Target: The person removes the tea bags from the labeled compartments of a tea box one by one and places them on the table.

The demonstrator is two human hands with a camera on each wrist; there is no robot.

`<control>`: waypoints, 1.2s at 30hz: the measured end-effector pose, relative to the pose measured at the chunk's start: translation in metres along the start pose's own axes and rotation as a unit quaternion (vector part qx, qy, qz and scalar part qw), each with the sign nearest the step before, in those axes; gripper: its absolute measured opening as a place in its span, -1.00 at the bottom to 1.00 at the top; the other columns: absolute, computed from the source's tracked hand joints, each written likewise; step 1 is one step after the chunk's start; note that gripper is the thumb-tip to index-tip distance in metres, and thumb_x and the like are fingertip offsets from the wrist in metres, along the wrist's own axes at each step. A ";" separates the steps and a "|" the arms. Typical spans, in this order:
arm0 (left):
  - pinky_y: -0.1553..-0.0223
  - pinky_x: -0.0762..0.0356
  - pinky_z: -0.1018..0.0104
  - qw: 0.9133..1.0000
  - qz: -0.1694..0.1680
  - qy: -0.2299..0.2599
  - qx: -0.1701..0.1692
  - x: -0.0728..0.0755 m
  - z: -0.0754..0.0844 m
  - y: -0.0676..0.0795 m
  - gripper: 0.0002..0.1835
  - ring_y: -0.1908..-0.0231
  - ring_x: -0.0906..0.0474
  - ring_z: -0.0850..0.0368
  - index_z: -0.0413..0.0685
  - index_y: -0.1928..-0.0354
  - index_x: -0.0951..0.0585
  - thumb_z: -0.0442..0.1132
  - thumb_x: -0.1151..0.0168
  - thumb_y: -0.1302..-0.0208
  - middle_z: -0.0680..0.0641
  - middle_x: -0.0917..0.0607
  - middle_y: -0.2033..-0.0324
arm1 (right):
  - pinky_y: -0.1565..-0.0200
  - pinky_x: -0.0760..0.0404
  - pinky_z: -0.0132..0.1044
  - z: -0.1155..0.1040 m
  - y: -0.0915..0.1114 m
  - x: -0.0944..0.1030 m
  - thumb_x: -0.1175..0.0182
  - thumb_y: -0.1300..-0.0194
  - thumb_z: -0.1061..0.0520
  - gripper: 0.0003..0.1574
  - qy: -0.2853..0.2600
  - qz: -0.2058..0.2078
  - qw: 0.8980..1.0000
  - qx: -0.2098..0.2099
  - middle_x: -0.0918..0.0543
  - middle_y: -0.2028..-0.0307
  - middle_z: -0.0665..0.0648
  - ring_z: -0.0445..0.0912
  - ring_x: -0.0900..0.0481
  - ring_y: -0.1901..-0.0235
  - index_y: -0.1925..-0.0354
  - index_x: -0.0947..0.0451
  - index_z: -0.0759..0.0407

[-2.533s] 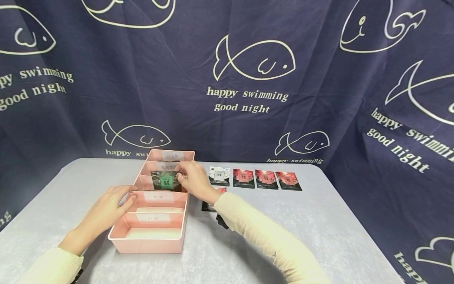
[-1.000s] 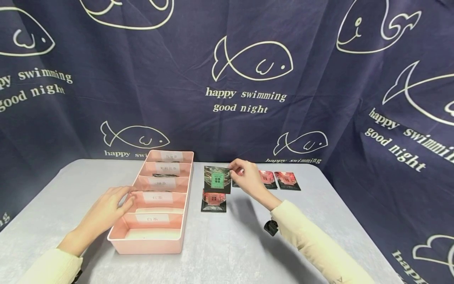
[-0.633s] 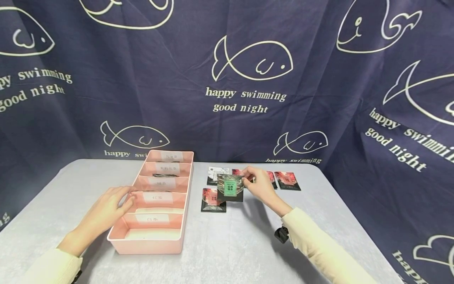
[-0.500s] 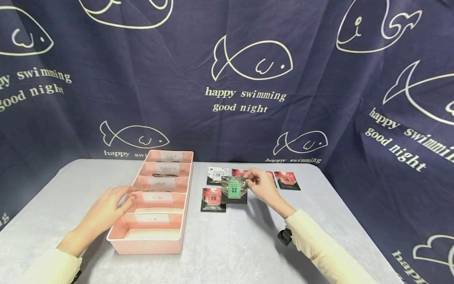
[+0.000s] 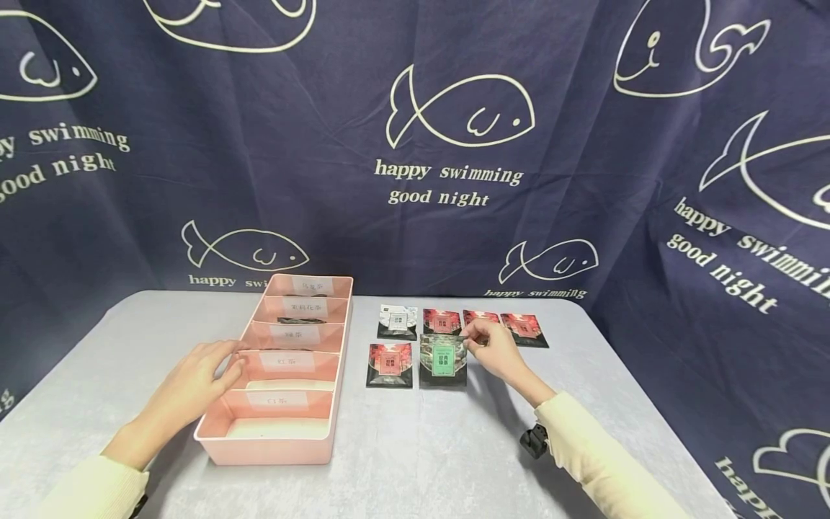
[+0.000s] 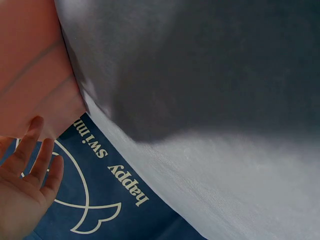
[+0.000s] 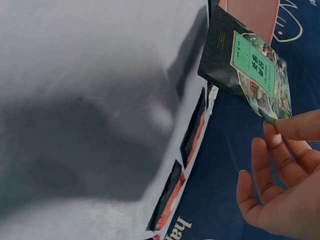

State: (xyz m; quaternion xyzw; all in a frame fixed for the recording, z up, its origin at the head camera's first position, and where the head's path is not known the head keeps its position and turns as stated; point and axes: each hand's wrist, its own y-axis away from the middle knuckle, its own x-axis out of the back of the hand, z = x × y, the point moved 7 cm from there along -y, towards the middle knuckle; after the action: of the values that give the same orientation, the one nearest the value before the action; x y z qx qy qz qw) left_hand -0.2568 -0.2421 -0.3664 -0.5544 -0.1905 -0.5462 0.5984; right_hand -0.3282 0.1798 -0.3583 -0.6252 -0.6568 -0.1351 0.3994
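Note:
My right hand (image 5: 502,357) pinches a green-labelled black tea sachet (image 5: 443,364) by its upper right corner. In the right wrist view the sachet (image 7: 250,65) is held tilted above the table, with thumb and forefinger on one corner. My left hand (image 5: 188,386) rests at the left side of a long pink divided box (image 5: 266,452); the left wrist view has its fingers extended against the box wall (image 6: 35,65). Paper labels mark the compartments. Dark packet edges (image 5: 302,320) show in a rear compartment, mostly hidden by the dividers.
Right of the box lies a red-and-black sachet (image 5: 389,365). Behind it are a white-and-black sachet (image 5: 398,322) and a row of red ones (image 5: 524,330), partly covered by the right hand. A dark blue printed curtain (image 5: 454,238) hangs behind the grey table (image 5: 421,461).
My right hand has taken the green-labelled sachet out of the box area and carried it right, then down towards the near side, beside the front red sachet. The left hand stays in place.

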 end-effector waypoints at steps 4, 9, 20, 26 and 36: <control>0.02 -0.38 -0.13 1.000 0.005 0.002 -0.004 0.000 0.001 0.000 -0.71 0.05 -0.46 -0.22 -0.12 0.06 -0.54 -0.14 -0.11 -0.23 -0.23 -0.62 0.12 | 0.39 -0.49 -0.43 0.007 0.001 -0.004 -0.16 -0.02 0.43 -0.84 -0.008 -0.013 1.000 -0.014 -0.62 0.51 0.19 -0.16 -0.51 0.49 0.43 -0.55 0.22; 0.04 -0.38 -0.13 1.000 0.009 0.001 -0.006 0.000 0.001 0.000 -0.71 0.06 -0.47 -0.22 -0.15 0.07 -0.53 -0.17 -0.13 -0.21 -0.24 -0.63 0.14 | 0.41 -0.52 -0.41 0.014 0.001 -0.007 -0.14 -0.03 0.41 -0.85 -0.008 -0.016 0.999 -0.032 -0.64 0.47 0.18 -0.16 -0.53 0.47 0.41 -0.55 0.23; 0.04 -0.39 -0.11 1.000 0.008 0.001 -0.007 0.001 0.000 0.000 -0.72 0.06 -0.46 -0.21 -0.14 0.07 -0.53 -0.18 -0.12 -0.21 -0.23 -0.63 0.14 | 0.33 -0.54 -0.32 0.026 -0.007 -0.018 -0.13 0.03 0.37 -0.79 0.060 -0.027 0.997 -0.035 -0.60 0.51 0.11 -0.16 -0.51 0.48 0.33 -0.56 0.26; 0.03 -0.39 -0.11 1.000 0.008 0.000 -0.009 0.000 0.000 0.000 -0.72 0.06 -0.47 -0.20 -0.12 0.07 -0.54 -0.16 -0.12 -0.22 -0.22 -0.63 0.13 | 0.39 -0.48 -0.34 0.036 -0.010 -0.027 -0.12 -0.02 0.37 -0.77 0.076 -0.058 0.993 -0.067 -0.56 0.48 0.12 -0.13 -0.45 0.47 0.27 -0.53 0.29; 0.02 -0.38 -0.11 1.000 0.011 0.003 -0.011 0.002 0.001 0.001 -0.73 0.06 -0.47 -0.22 -0.12 0.08 -0.54 -0.17 -0.13 -0.22 -0.22 -0.63 0.15 | 0.29 -0.56 -0.19 0.033 -0.012 -0.025 -0.15 -0.02 0.32 -0.75 0.123 -0.077 0.987 -0.072 -0.61 0.41 0.14 -0.07 -0.53 0.40 0.23 -0.52 0.27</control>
State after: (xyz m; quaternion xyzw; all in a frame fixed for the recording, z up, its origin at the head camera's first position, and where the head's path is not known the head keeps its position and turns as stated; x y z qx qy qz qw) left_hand -0.2552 -0.2416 -0.3648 -0.5614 -0.1764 -0.5435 0.5986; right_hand -0.3536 0.1821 -0.3936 -0.5783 -0.6373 -0.2889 0.4194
